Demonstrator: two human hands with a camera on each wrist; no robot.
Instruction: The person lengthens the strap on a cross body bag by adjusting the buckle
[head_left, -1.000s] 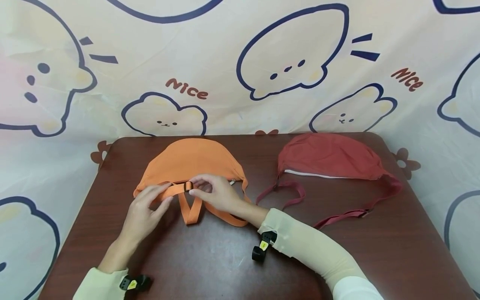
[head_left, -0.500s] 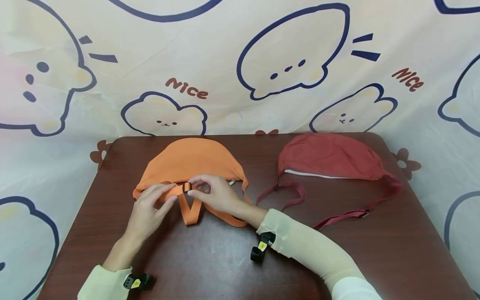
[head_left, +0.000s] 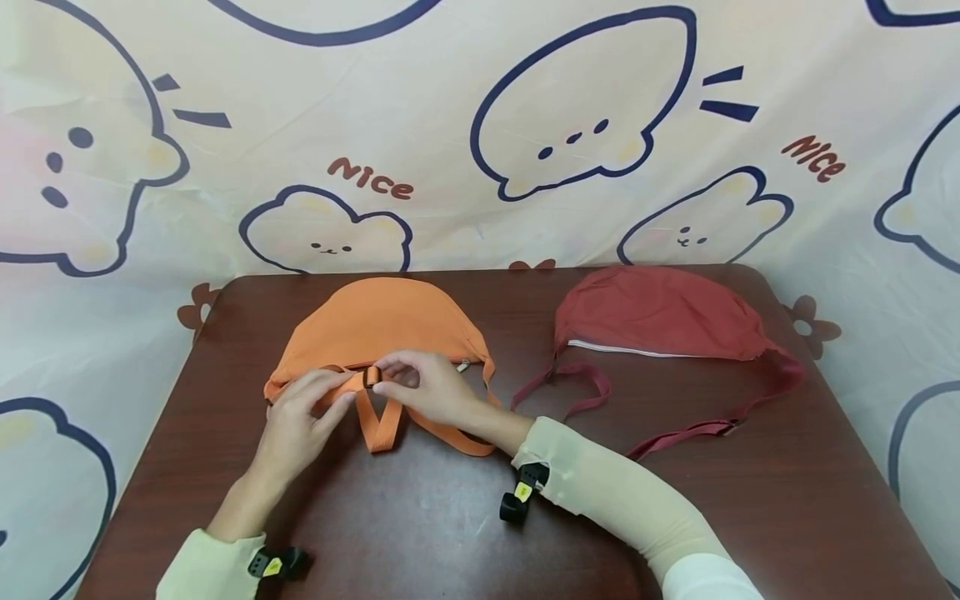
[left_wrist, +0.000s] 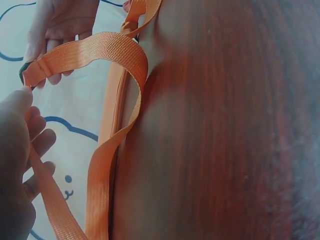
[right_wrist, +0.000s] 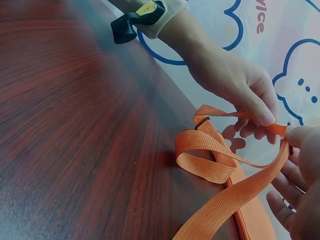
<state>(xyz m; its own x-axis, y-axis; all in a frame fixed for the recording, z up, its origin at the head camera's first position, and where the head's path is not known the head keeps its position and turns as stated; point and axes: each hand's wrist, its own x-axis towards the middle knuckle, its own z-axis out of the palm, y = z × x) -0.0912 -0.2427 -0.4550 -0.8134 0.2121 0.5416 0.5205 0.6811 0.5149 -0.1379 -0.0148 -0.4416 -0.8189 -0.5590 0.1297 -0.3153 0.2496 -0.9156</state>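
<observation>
An orange waist bag (head_left: pixel 382 321) lies at the left of the table, its zipper edge toward me. In front of it, my left hand (head_left: pixel 300 421) pinches the bag's orange strap (left_wrist: pixel 115 47) between thumb and fingers. My right hand (head_left: pixel 431 387) pinches the dark strap buckle (head_left: pixel 371 377) right beside the left fingertips. From the buckle, a loop of webbing hangs down toward the table, as the right wrist view shows with the strap (right_wrist: pixel 210 170) curling below both hands.
A red waist bag (head_left: pixel 656 312) lies at the back right of the brown table (head_left: pixel 450 533), its straps (head_left: pixel 697 433) trailing forward. Behind the table hangs a printed cloth (head_left: pixel 450 100). A black wrist camera (head_left: pixel 517 500) sits on the right sleeve.
My left hand has moved slightly right and closer to the buckle. The buckle has shifted a little left, while the right hand has barely moved.
</observation>
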